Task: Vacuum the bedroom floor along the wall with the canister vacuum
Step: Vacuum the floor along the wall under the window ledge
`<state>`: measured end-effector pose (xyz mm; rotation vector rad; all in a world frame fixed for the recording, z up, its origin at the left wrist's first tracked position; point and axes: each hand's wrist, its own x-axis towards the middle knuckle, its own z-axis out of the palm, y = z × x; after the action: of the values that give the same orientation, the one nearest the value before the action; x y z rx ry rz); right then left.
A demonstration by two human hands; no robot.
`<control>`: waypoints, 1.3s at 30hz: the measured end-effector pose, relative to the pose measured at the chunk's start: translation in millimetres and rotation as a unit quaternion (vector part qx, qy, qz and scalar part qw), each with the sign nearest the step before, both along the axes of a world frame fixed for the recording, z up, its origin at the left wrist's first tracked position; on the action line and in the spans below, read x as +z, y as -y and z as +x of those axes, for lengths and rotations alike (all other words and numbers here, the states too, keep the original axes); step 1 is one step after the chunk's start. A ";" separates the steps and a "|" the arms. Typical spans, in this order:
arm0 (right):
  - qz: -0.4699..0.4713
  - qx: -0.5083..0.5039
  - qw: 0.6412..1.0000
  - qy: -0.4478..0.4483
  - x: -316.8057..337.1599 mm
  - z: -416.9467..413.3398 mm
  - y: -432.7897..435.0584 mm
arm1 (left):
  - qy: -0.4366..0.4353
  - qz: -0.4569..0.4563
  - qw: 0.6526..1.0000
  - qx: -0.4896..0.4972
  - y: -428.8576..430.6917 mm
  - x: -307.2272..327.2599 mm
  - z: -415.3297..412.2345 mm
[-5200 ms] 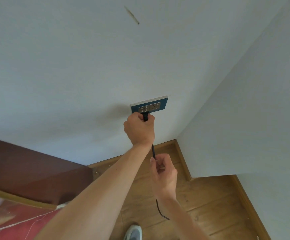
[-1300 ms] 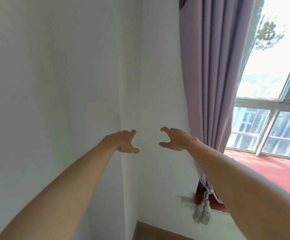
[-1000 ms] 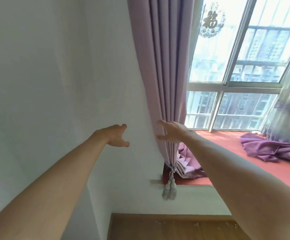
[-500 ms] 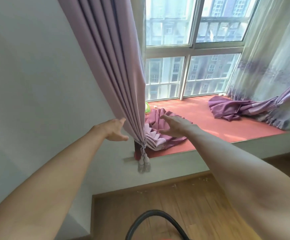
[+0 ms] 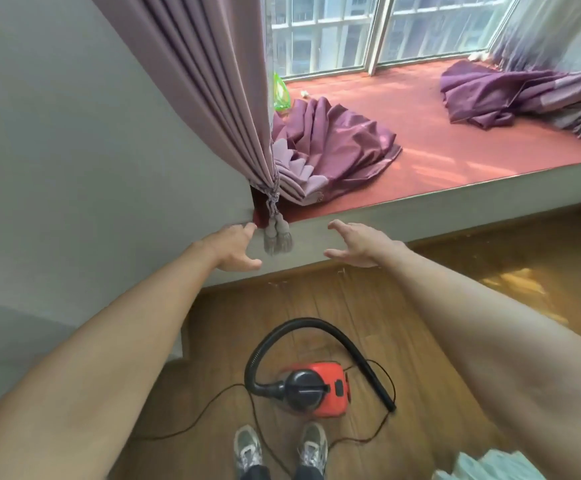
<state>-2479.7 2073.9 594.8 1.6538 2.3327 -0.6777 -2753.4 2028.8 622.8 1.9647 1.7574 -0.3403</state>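
Canister vacuum (image 5: pixel 327 388): red body with a dark front cap, standing on the wooden floor (image 5: pixel 455 327) just beyond the person's two grey shoes (image 5: pixel 247 448), near centre. Its black hose (image 5: pixel 302 322) arches up from the cap, curves right and comes down with the free end lying on the floor to the right of the body. A thin power cord (image 5: pixel 192 414) trails across the boards to the left and loops round the right side. Pale teal fabric (image 5: pixel 489 465) shows at the near right corner. Both arms reach forward above the machine. Left hand (image 5: pixel 231 249): fingers straight and spread, gripping nothing, just beside the grey tassels (image 5: pixel 277 239); contact with the ledge front cannot be judged. Right hand (image 5: pixel 361 245): also spread wide, holding nothing, well apart from the vacuum. Beyond the hands, a red-topped window ledge (image 5: pixel 420 143) runs left to right. The mauve curtain (image 5: pixel 212 81) hangs along the grey wall (image 5: pixel 57 150), tied at the ledge corner. A purple fabric heap (image 5: pixel 334 147) lies on the left of the ledge, a second heap (image 5: pixel 489 95) far right, a green object (image 5: pixel 280 93) behind the curtain edge. Window (image 5: pixel 334 26) farthest.
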 end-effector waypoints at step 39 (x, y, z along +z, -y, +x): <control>-0.295 -0.214 0.931 -0.010 -441.7 129.7 166.7 | 0.000 -0.141 0.956 -0.258 5.5 -428.1 154.7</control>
<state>-2350.0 1907.2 153.1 1.8366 1.5326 -1.3226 -2598.7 2023.3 194.7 2.1736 1.0909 -0.7207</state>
